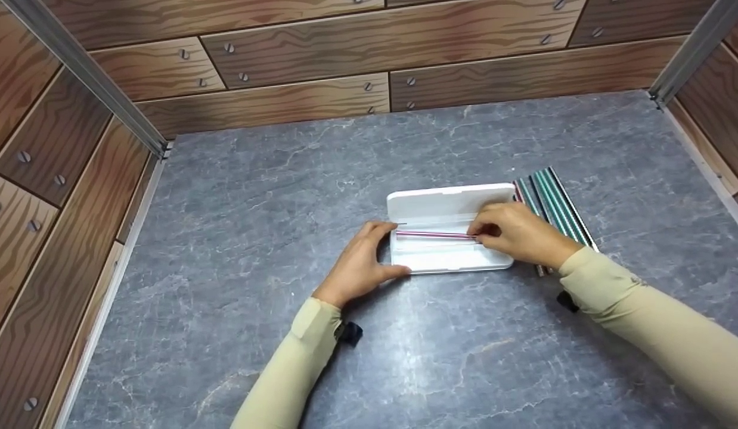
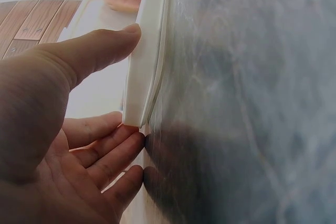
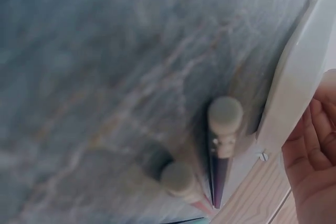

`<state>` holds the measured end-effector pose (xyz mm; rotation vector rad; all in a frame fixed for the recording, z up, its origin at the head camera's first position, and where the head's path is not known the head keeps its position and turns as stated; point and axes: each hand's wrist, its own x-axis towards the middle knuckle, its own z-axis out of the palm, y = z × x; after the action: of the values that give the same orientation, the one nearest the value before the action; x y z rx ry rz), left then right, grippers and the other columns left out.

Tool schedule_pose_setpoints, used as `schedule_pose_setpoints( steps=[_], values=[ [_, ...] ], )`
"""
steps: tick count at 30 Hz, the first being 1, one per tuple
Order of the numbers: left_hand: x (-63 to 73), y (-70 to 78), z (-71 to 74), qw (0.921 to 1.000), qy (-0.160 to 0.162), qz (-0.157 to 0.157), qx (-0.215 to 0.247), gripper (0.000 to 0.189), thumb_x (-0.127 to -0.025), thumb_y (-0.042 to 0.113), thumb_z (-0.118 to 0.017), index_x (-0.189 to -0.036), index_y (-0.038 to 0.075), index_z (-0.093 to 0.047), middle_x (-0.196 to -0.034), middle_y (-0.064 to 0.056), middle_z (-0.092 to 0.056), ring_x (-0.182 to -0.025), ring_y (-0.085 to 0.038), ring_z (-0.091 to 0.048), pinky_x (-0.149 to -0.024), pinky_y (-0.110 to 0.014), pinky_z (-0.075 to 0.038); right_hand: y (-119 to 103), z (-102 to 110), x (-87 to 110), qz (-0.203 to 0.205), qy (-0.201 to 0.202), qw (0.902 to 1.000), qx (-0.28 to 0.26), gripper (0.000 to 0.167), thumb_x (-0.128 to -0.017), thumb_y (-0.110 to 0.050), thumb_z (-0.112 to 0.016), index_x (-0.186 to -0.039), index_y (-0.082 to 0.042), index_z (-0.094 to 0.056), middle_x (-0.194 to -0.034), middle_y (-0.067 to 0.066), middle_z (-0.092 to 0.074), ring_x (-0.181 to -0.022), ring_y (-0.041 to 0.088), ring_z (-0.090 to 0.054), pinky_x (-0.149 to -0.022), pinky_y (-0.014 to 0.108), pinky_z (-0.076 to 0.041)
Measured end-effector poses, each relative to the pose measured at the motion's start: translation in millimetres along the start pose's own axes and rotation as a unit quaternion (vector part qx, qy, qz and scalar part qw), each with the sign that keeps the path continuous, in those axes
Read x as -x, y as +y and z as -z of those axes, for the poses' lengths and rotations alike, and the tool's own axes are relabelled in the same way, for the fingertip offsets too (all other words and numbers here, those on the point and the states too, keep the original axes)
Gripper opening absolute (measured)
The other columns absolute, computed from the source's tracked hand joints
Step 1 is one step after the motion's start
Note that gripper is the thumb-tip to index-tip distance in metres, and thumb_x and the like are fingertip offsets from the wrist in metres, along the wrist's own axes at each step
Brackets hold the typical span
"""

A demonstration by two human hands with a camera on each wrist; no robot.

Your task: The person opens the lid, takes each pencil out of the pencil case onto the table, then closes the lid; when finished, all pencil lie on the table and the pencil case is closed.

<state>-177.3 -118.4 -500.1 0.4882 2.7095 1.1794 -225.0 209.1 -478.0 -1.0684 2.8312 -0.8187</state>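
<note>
A white pencil case lies opened on the table, its lid raised at the back. My left hand holds the case's left end, thumb at the front edge and a finger at the back corner; the left wrist view shows the thumb against the case wall. Inside the case lies a pink-red striped pencil, possibly more than one. My right hand pinches its right end, reaching over the case's right side. The right wrist view hides the fingertips behind the case wall.
Several pencils in green, black and red lie side by side just right of the case, partly under my right forearm. Two show white eraser ends in the right wrist view. Wood-patterned walls and metal posts border the grey marbled table.
</note>
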Motion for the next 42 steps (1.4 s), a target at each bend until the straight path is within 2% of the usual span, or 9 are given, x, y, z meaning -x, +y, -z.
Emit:
schedule_pose_setpoints(
  steps=[6, 11, 14, 22, 25, 28, 31, 37, 42],
  values=[
    [-0.8, 0.1, 0.5, 1.0, -0.001, 0.0, -0.001, 0.088, -0.088, 0.031, -0.098, -0.162, 0.006, -0.056, -0.159, -0.013, -0.059, -0.152, -0.032, -0.057, -0.134, -0.047, -0.043, -6, 6, 8.6, 0.003, 0.047, 0.9985, -0.026, 0.022, -0.089, 0.005, -0.086, -0.102, -0.013, -0.087, -0.097, -0.001, -0.083, -0.088, 0.018, -0.074, -0.079, 0.034, -0.061],
    [0.0, -0.2, 0.4, 1.0, -0.001, 0.004, -0.001, 0.089, -0.089, 0.032, -0.097, -0.163, 0.006, -0.056, -0.161, -0.013, -0.058, -0.152, -0.032, -0.056, -0.134, -0.047, -0.043, -12, 18, 18.5, -0.018, 0.092, 0.9917, -0.088, 0.025, -0.09, 0.008, -0.085, -0.105, -0.011, -0.087, -0.102, 0.002, -0.084, -0.092, 0.008, -0.073, -0.085, 0.014, -0.059],
    [0.4, -0.1, -0.2, 1.0, -0.002, 0.007, 0.002, 0.089, -0.089, 0.032, -0.097, -0.163, 0.007, -0.055, -0.162, -0.013, -0.057, -0.153, -0.032, -0.055, -0.135, -0.047, -0.043, -10, 29, 28.5, -0.056, 0.124, 0.9818, -0.132, 0.023, -0.091, 0.008, -0.084, -0.108, -0.007, -0.087, -0.104, 0.007, -0.083, -0.094, -0.002, -0.071, -0.087, 0.006, -0.056],
    [-0.3, 1.4, -0.1, 1.0, 0.0, 0.005, 0.001, 0.09, -0.088, 0.031, -0.098, -0.162, 0.006, -0.056, -0.161, -0.014, -0.057, -0.152, -0.033, -0.056, -0.135, -0.047, -0.043, 31, 64, 62.0, -0.195, 0.211, 0.9373, -0.197, 0.024, -0.097, 0.006, -0.08, -0.12, 0.013, -0.077, -0.097, -0.031, -0.076, -0.087, -0.011, -0.072, -0.08, 0.004, -0.057],
    [0.3, 1.4, 0.2, 1.0, 0.001, 0.004, 0.003, 0.09, -0.087, 0.031, -0.099, -0.162, 0.005, -0.056, -0.161, -0.014, -0.058, -0.152, -0.033, -0.056, -0.134, -0.047, -0.043, 47, 69, 75.6, -0.246, 0.215, 0.9271, -0.183, 0.027, -0.099, 0.003, -0.079, -0.124, 0.015, -0.075, -0.092, -0.036, -0.073, -0.085, -0.015, -0.069, -0.079, 0.003, -0.056],
    [0.1, 0.9, -0.1, 1.0, 0.001, 0.002, 0.003, 0.089, -0.088, 0.031, -0.099, -0.162, 0.005, -0.056, -0.16, -0.013, -0.058, -0.152, -0.033, -0.057, -0.134, -0.048, -0.044, 59, 69, 89.3, -0.296, 0.194, 0.9246, -0.141, 0.029, -0.101, -0.003, -0.079, -0.126, 0.012, -0.075, -0.085, -0.04, -0.066, -0.079, -0.018, -0.064, -0.072, 0.004, -0.054],
    [-0.1, 0.2, -0.5, 1.0, 0.001, 0.001, 0.003, 0.089, -0.088, 0.032, -0.098, -0.162, 0.005, -0.056, -0.16, -0.013, -0.058, -0.152, -0.033, -0.057, -0.134, -0.048, -0.044, 68, 68, 99.7, -0.337, 0.163, 0.9222, -0.097, 0.03, -0.102, -0.008, -0.079, -0.125, 0.01, -0.078, -0.084, -0.032, -0.071, -0.075, -0.017, -0.06, -0.066, 0.007, -0.051],
    [0.3, 0.5, -0.3, 1.0, 0.002, 0.001, -0.002, 0.09, -0.088, 0.033, -0.098, -0.162, 0.006, -0.056, -0.16, -0.013, -0.058, -0.152, -0.033, -0.057, -0.133, -0.049, -0.045, 75, 70, 109.5, -0.382, 0.126, 0.9144, -0.047, 0.033, -0.099, -0.014, -0.081, -0.124, 0.007, -0.08, -0.099, 0.008, -0.086, -0.071, -0.014, -0.056, -0.063, 0.013, -0.046],
    [0.5, 0.2, -0.2, 1.0, 0.003, -0.001, -0.003, 0.09, -0.088, 0.033, -0.098, -0.162, 0.005, -0.056, -0.16, -0.014, -0.058, -0.151, -0.033, -0.057, -0.133, -0.049, -0.045, 77, 71, 108.5, -0.391, 0.109, 0.9131, -0.036, 0.033, -0.097, -0.017, -0.082, -0.123, 0.004, -0.081, -0.107, 0.018, -0.085, -0.073, -0.006, -0.057, -0.064, 0.017, -0.045]
  ],
)
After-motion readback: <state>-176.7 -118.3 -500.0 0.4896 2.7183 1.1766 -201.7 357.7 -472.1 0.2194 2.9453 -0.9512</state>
